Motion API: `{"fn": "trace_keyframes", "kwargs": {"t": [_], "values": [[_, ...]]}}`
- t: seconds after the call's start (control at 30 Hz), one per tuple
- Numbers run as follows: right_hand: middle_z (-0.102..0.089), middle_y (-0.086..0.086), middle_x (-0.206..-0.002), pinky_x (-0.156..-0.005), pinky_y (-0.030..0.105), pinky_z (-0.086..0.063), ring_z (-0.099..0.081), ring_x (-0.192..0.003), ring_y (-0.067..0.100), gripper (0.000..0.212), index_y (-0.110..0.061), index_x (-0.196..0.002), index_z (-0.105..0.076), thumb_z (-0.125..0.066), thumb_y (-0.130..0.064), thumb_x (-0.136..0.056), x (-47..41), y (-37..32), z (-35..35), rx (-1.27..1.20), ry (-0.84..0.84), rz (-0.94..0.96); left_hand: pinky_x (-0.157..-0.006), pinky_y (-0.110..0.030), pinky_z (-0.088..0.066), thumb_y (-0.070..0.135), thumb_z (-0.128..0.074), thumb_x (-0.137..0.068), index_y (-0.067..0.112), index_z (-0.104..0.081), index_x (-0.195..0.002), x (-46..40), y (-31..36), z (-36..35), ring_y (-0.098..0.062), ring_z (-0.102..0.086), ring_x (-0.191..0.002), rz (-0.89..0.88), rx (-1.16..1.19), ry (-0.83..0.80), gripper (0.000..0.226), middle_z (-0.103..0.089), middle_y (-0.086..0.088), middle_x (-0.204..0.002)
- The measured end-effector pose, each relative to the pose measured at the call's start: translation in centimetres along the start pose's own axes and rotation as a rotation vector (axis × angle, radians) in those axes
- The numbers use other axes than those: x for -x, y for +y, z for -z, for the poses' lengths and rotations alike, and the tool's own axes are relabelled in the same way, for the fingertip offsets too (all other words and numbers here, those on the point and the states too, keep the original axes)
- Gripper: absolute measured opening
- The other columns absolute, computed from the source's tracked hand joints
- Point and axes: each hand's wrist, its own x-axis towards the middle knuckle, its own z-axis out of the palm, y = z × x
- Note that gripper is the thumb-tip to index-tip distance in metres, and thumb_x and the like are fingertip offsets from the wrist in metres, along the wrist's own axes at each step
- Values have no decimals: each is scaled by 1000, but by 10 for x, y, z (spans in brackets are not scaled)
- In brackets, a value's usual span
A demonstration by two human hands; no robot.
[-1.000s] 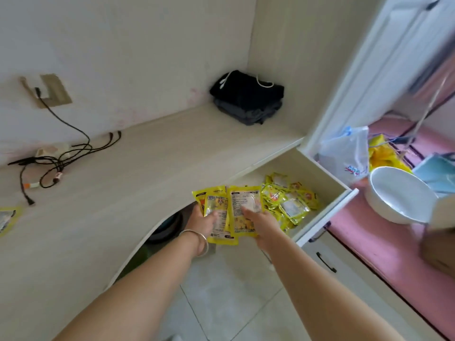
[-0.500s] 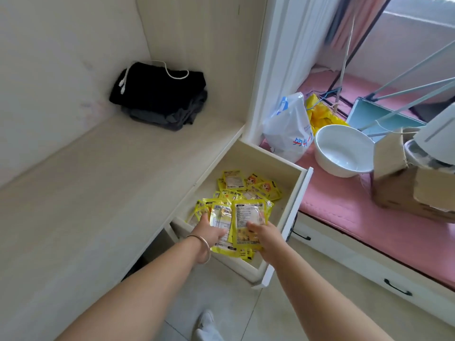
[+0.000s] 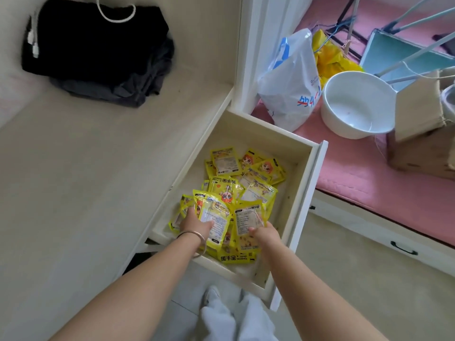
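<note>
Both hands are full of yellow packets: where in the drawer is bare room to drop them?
Bare floor shows along the back wall of the drawer, beyond the loose packets, and beside its right wall. The desk top before the black clothes is bare too. Crowded: the near-left corner, where the left hand and right hand grip the held packets.

Fingers of left hand point(image 3: 194, 221) and right hand point(image 3: 265, 234) hidden behind held packets point(image 3: 218, 215) — print unreadable; lower packets point(image 3: 235, 257) beneath the grip partly covered.
</note>
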Motion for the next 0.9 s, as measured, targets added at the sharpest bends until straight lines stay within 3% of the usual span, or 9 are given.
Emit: {"fn": "trace_keyframes", "kwargs": {"t": [0.2,0.27,0.43,0.57,0.63,0.7,0.77,0.9], "values": [[-47,12,-142,-83,33,-46,-55,-116,29,59,-13,-149,-27,-51,-16,-96,-22,7,-4,67,-5,-100,-107,-42,-36,21,-65,-86,12,-21,-146,-23,-2,-19,-32,-39,-134,32,-75,-36,76,-37,-13,-148],[-50,11,-139,-91,36,-46,-55,-118,28,56,-12,-147,-31,-50,-26,-96,-25,8,-6,49,-4,-123,-106,-42,-39,22,-67,-84,11,-27,-142,-29,-5,-23,-33,-44,-130,39,-109,-36,71,-42,-14,-144],[-48,10,-142,-98,38,-44,-50,-125,31,48,-11,-146,-32,-38,-24,-100,-28,9,-9,18,22,-163,-104,-39,-39,21,-69,-82,14,-29,-142,-33,-6,-17,-32,-46,-128,27,-152,-17,72,-42,-11,-145],[-34,9,-152,-82,35,-43,-50,-122,29,59,-14,-151,-16,-42,-24,-99,-17,-3,-14,80,103,-117,-104,-39,-42,19,-73,-77,16,-39,-136,-30,-3,-4,-28,-50,-124,6,-129,45,69,-47,-10,-140],[-27,7,-156,-95,41,-46,-45,-129,29,65,-15,-152,-12,-46,-25,-97,-9,-12,-16,144,156,-73,-103,-38,-43,20,-72,-77,18,-41,-134,-25,-1,2,-27,-52,-121,-20,-148,62,65,-47,-8,-138],[-22,6,-158,-112,44,-30,-26,-143,30,66,-14,-152,-14,-48,-25,-97,1,-22,-16,207,175,-48,-99,-37,-45,19,-71,-77,19,-44,-131,-15,4,9,-25,-56,-116,-73,-136,79,60,-48,-6,-135],[-22,7,-158,-115,43,-23,-20,-145,30,66,-15,-151,-17,-50,-28,-96,10,-33,-16,259,157,-11,-97,-37,-48,17,-69,-77,21,-48,-126,-3,7,16,-24,-60,-109,-107,-74,95,53,-53,-3,-127],[-43,9,-146,-108,42,-37,-44,-131,30,58,-15,-147,-29,-46,-39,-97,40,-55,-23,271,34,153,-90,-30,-51,14,-63,-83,20,-59,-112,28,8,36,-19,-65,-99,-186,73,130,30,-65,3,-98]]}}
